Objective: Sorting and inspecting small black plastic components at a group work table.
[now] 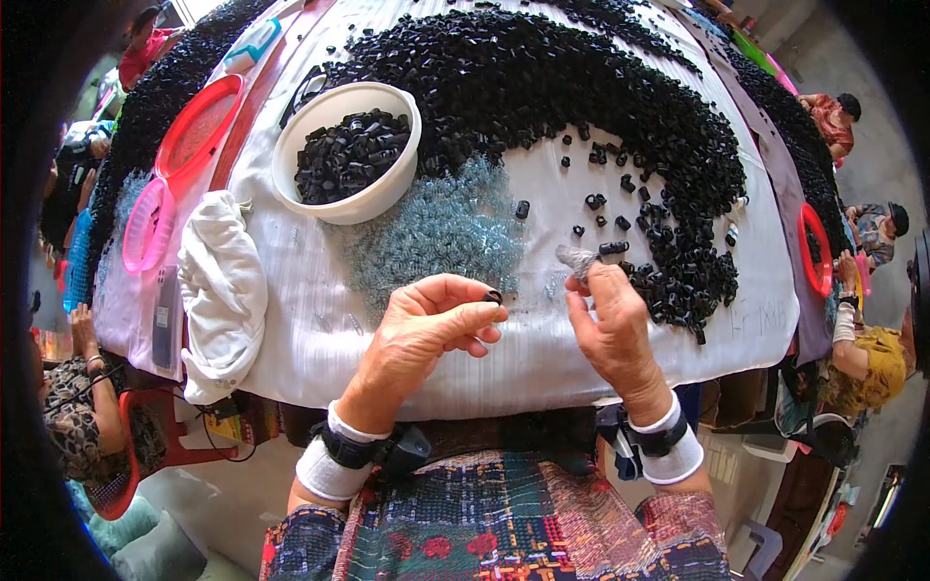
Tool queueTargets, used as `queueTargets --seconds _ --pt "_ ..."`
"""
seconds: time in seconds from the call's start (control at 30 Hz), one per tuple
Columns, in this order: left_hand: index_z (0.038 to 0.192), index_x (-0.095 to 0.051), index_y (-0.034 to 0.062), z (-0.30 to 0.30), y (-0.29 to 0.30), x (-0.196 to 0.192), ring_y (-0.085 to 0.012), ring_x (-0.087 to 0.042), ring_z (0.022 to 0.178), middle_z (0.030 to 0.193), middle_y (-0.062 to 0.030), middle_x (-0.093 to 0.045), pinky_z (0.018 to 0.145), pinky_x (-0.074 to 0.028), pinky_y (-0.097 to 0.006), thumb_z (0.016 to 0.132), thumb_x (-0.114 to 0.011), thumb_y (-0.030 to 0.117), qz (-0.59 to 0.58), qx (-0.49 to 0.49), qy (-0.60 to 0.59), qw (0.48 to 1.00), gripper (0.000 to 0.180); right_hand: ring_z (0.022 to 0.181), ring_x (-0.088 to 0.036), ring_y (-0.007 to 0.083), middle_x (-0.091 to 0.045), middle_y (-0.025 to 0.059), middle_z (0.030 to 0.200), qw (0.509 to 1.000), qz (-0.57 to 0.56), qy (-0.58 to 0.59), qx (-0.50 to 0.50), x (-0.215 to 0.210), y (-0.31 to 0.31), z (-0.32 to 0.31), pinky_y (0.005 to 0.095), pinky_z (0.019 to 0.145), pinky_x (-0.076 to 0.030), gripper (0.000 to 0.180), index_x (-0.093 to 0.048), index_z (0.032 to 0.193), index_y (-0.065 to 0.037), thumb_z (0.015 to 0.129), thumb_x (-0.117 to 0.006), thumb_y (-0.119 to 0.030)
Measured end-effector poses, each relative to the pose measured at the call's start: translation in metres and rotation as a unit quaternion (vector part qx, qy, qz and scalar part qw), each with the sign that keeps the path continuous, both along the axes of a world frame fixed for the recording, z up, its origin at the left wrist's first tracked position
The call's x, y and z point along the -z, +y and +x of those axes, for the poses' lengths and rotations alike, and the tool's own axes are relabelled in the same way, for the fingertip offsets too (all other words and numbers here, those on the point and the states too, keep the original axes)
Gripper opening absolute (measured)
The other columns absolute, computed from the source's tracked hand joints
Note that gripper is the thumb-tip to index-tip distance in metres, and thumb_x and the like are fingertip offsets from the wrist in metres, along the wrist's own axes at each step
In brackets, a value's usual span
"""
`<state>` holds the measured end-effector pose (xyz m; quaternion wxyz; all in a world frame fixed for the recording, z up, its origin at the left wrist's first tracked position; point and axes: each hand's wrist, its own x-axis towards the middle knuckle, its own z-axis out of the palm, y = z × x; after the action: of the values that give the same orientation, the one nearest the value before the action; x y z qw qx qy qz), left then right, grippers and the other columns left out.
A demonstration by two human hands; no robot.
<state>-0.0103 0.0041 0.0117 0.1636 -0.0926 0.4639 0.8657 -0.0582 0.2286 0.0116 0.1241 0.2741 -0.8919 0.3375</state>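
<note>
My left hand [426,324] is closed, its thumb and forefinger pinching a small black plastic ring [494,296]. To the right my right hand [615,324] is open above the white cloth, fingers reaching forward. One of its fingers wears a greyish wrap [578,259]. Close beside those fingertips is a black cylindrical piece [613,248]; I see no clear grip on it. Just beyond my left hand lies a heap of small, clear bluish coil-like pieces [441,237]. Loose black plastic parts [678,247] are scattered to the right of my right hand.
A white tub [415,145] of black parts stands at the left, before a wide black heap [504,73]. Nearby are a bundled white cloth [223,290], a phone [167,315], and a red tray [199,126]. Other people sit along neighbouring tables on both sides.
</note>
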Motion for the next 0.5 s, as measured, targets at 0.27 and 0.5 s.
queueTargets --seconds 0.27,0.5 --pt "0.097 -0.063 0.0001 0.004 0.0 0.004 -0.0151 -0.065 0.072 0.086 -0.0111 -0.068 0.061 -0.054 -0.025 0.082 -0.069 0.008 -0.007 0.013 -0.01 1.0 0.018 0.084 -0.056 0.0319 -0.058 0.0148 0.086 0.993 0.09 0.075 0.029 0.001 -0.008 -0.006 0.0379 0.072 -0.048 0.027 -0.056 0.097 0.001 0.071 -0.061 0.004" --pt "0.095 -0.065 0.0 0.005 0.006 0.003 -0.0141 -0.064 0.072 0.086 -0.0097 -0.068 0.062 -0.053 -0.025 0.082 -0.069 0.008 -0.025 0.009 0.021 0.999 0.016 0.079 -0.056 0.0342 -0.057 0.0163 0.083 0.983 0.133 0.125 0.031 0.026 -0.011 -0.008 0.039 0.07 -0.048 0.025 -0.054 0.097 0.002 0.073 -0.06 0.004"
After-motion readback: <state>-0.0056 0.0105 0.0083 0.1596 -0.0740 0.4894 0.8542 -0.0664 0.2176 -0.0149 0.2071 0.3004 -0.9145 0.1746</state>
